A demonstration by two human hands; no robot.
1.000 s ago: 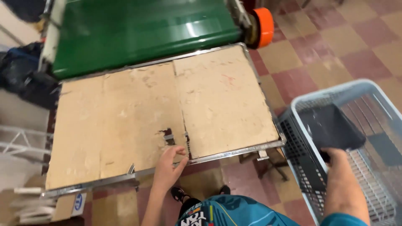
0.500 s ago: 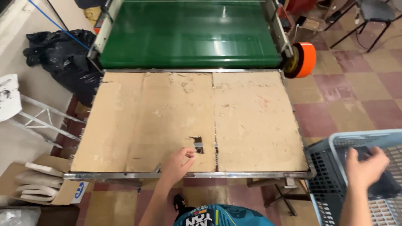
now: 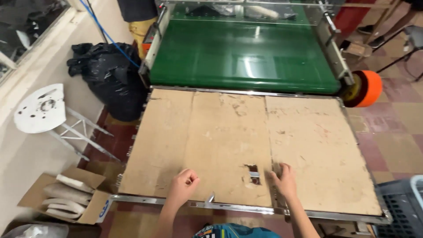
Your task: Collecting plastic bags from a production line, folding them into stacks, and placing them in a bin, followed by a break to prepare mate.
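A metal-framed table (image 3: 335, 215) is covered with worn cardboard sheets (image 3: 211, 136). Both my hands rest on them near the front edge. My left hand (image 3: 184, 183) lies with its fingers curled in, holding nothing, left of a small torn hole (image 3: 252, 172) that shows metal underneath. On the other side of the hole, my right hand (image 3: 284, 180) lies palm down with the fingers apart, on the seam between two sheets.
A green conveyor belt (image 3: 246, 57) runs behind the table, with an orange roller (image 3: 368, 88) at its right end. Black rubbish bags (image 3: 108, 75), a white stool (image 3: 42, 108) and an open cardboard box (image 3: 70, 196) stand on the left. A blue plastic basket (image 3: 407, 207) is at the lower right.
My right hand has left the blue basket and come down on the cardboard beside the hole. My left hand has shifted a little left of the hole. The view has swung left.
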